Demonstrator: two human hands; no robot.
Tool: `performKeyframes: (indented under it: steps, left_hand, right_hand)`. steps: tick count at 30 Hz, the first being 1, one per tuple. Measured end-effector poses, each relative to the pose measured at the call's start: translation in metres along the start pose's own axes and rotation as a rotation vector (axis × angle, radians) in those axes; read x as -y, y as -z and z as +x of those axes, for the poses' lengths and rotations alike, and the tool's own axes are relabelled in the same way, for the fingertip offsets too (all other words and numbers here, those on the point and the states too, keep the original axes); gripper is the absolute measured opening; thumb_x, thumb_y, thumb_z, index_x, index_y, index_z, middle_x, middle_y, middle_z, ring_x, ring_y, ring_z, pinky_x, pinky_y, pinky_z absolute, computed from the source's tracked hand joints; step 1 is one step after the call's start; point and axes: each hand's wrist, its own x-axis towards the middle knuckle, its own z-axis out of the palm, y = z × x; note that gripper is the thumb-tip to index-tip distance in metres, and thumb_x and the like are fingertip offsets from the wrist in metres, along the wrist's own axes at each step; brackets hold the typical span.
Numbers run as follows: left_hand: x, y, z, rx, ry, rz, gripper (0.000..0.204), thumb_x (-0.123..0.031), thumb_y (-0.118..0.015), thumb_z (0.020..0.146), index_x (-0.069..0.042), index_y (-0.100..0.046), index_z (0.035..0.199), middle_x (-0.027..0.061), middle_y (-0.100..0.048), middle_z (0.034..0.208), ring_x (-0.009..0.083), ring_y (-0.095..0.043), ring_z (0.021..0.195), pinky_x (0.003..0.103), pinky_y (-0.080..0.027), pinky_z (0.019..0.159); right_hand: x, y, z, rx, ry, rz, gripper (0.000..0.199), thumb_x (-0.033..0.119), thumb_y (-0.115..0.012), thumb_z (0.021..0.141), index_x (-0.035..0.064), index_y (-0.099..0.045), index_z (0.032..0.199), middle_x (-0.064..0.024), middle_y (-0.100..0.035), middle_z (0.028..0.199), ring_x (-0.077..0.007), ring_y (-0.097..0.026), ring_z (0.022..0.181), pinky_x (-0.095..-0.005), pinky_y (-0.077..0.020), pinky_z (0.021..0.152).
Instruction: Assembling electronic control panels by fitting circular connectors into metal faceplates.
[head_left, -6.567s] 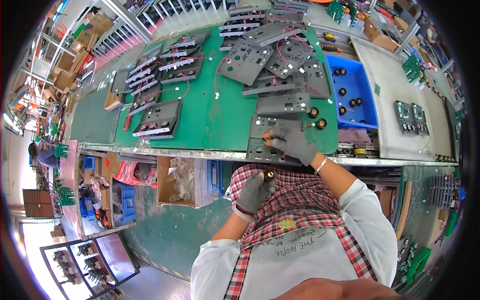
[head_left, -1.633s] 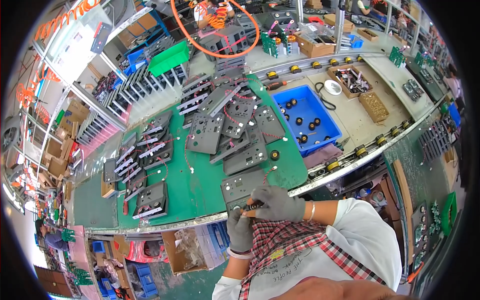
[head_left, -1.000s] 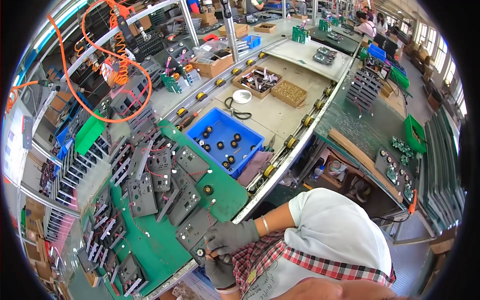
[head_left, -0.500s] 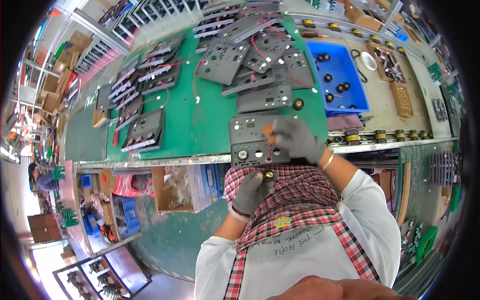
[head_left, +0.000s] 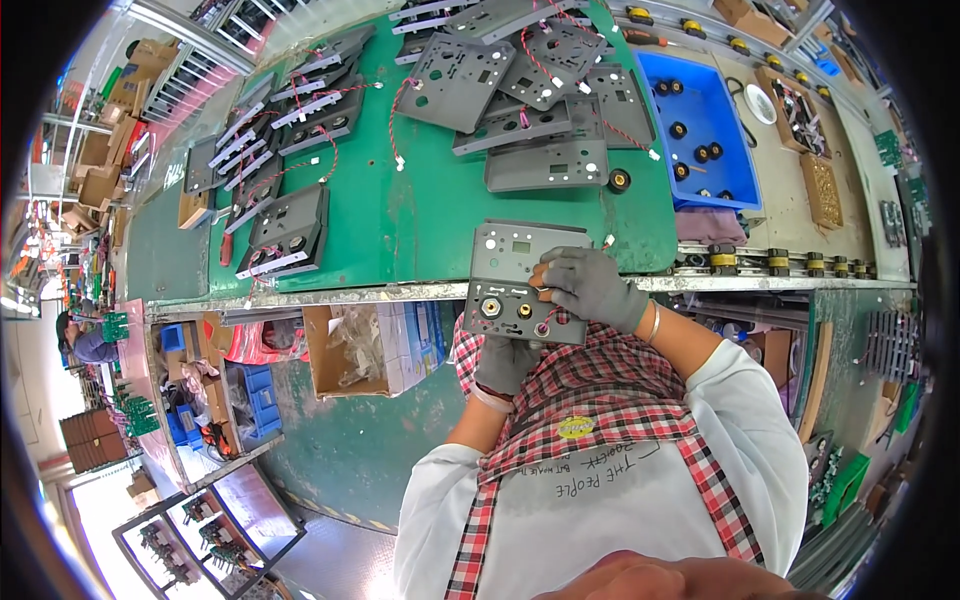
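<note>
A grey metal panel (head_left: 508,262), bent into two faces, is held at the bench's front edge. It carries a rectangular window, a hex-nut fitting and a small cable end. My left hand (head_left: 507,366), in a grey glove, is curled beneath the panel's lower face, its fingertips hidden. Above it, the brass centre of a round black part (head_left: 525,311) shows in a hole of that face. My right hand (head_left: 592,286), gloved with bare fingertips, is closed over the panel's right side. Its fingertips meet near the fold; whatever they pinch is too small to make out.
Several similar grey panels (head_left: 460,85) with red wires lie piled on the green mat (head_left: 400,230). More panels (head_left: 285,228) are stacked at left. One round black part (head_left: 619,180) lies beside the pile. A blue bin (head_left: 725,130) at right holds several others.
My left hand has brought the round black part under the panel, and its brass centre now shows in the hole. My right hand has lowered onto the panel. The view has shifted slightly.
</note>
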Motion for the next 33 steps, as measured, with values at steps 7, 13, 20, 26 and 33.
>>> performKeyframes:
  steps: [7,13,20,26,33]
  left_hand:
    - [-0.026,-0.01,0.001,0.098,0.15,-0.594,0.05,-0.021,-0.063,0.079,-0.008,-0.04,0.122,0.0051,-0.047,0.12,0.0189,-0.048,0.11,0.036,-0.04,0.094]
    - [-0.053,-0.025,0.001,0.125,0.109,-0.531,0.065,-0.024,-0.065,0.076,-0.007,-0.031,0.129,0.0073,-0.042,0.124,0.0208,-0.042,0.116,0.041,-0.033,0.099]
    - [-0.048,-0.033,-0.001,0.143,0.083,-0.523,0.06,-0.025,-0.062,0.079,-0.003,-0.032,0.126,0.0062,-0.044,0.117,0.0176,-0.045,0.11,0.038,-0.032,0.1]
    - [-0.042,-0.033,0.003,0.115,0.088,-0.546,0.061,-0.026,-0.061,0.08,-0.003,-0.031,0.127,0.0075,-0.043,0.12,0.0182,-0.044,0.111,0.038,-0.032,0.1]
    - [-0.032,-0.025,0.013,0.149,0.093,-0.49,0.056,-0.029,-0.057,0.082,-0.003,-0.034,0.126,0.0077,-0.041,0.125,0.0189,-0.039,0.118,0.034,-0.029,0.102]
  right_hand:
    - [-0.001,0.005,0.004,0.0,-0.076,0.029,0.019,0.02,-0.061,0.067,0.0088,-0.061,0.083,-0.0071,-0.062,0.092,-0.0228,-0.059,0.092,-0.0353,-0.0482,0.073]
    - [0.011,0.002,0.017,0.057,0.044,0.045,0.023,0.024,-0.064,0.067,0.0136,-0.065,0.087,-0.0033,-0.063,0.092,-0.0206,-0.056,0.095,-0.0342,-0.0465,0.077]
    - [0.008,0.0,0.014,0.304,0.037,0.028,0.021,0.028,-0.066,0.068,0.0191,-0.066,0.087,-0.0008,-0.056,0.101,-0.0215,-0.05,0.101,-0.0337,-0.042,0.086]
    - [0.007,0.018,0.022,0.396,0.11,-0.091,0.021,0.026,-0.063,0.069,0.0204,-0.066,0.089,0.0006,-0.056,0.101,-0.0199,-0.049,0.104,-0.0342,-0.0404,0.088]
    - [0.023,0.022,0.038,0.589,-0.04,-0.3,0.022,0.029,-0.063,0.067,0.021,-0.064,0.087,0.0002,-0.057,0.087,-0.0168,-0.05,0.095,-0.0341,-0.0389,0.085]
